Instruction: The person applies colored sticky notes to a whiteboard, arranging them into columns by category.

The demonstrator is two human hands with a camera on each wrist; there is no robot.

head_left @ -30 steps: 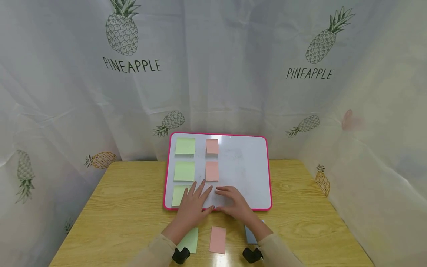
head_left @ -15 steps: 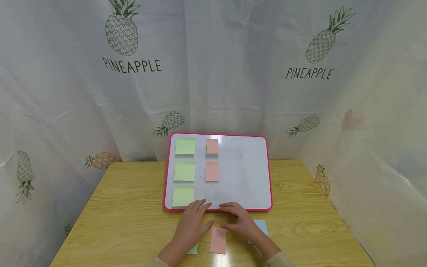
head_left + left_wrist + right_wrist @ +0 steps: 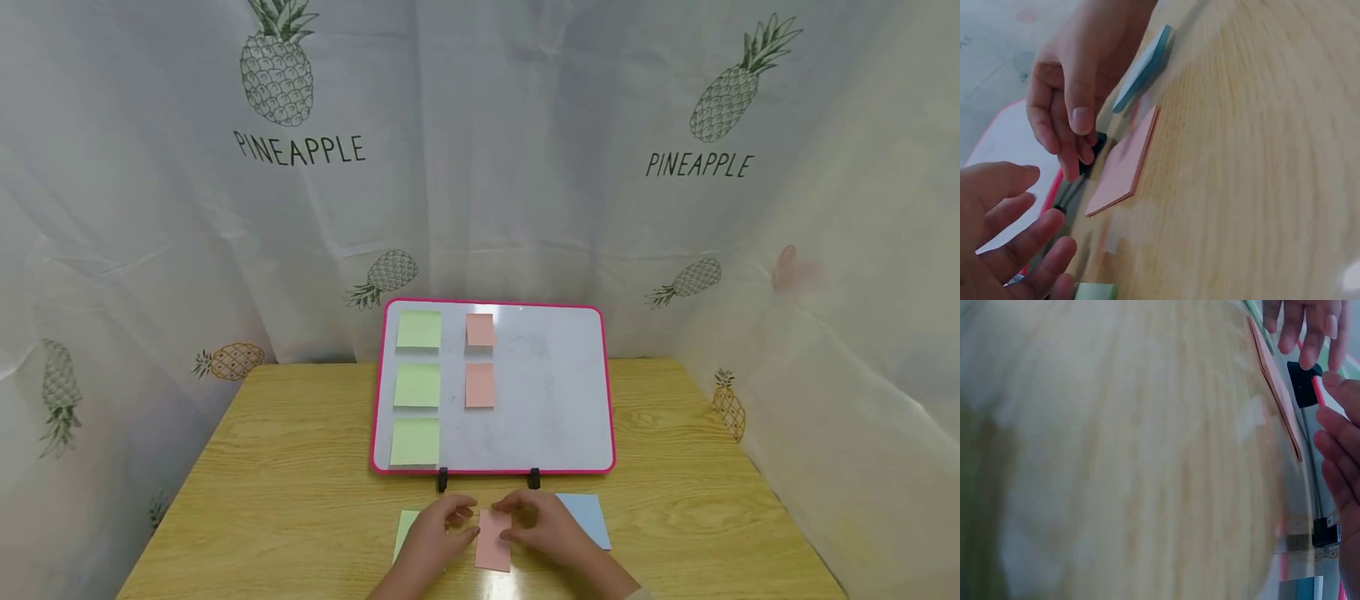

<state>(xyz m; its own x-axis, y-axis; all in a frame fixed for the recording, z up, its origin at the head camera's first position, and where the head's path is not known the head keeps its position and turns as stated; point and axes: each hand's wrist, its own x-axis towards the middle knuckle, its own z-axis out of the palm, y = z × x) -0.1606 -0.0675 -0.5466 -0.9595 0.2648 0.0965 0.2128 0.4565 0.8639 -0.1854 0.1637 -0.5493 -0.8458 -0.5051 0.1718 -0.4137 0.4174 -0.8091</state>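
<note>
A pink sticky-note pad (image 3: pixel 493 550) lies on the table, with my two hands close over its far part. At its left side is my left hand (image 3: pixel 437 535), fingers loosely bent and nothing in them. From the right my right hand (image 3: pixel 546 525) reaches over, its thumb overlapping the pad in the head view. The left wrist view shows both hands above the pink pad (image 3: pixel 1124 159), fingers relaxed and holding nothing. A green pad (image 3: pixel 405 532) is partly hidden behind my left hand. A light blue pad (image 3: pixel 591 518) lies to the right of my right hand.
Behind the hands stands a whiteboard (image 3: pixel 555 392) with a pink frame, on black feet (image 3: pixel 534 478). Three green notes (image 3: pixel 417 385) form its left column, and two pink notes (image 3: pixel 480 385) sit beside them. A pineapple-print curtain (image 3: pixel 495 167) surrounds the wooden table (image 3: pixel 300 467).
Both hands have drawn back from the whiteboard's lower edge toward the pads on the table. The lowest green note, the board's black feet and more of the blue pad have come into view.
</note>
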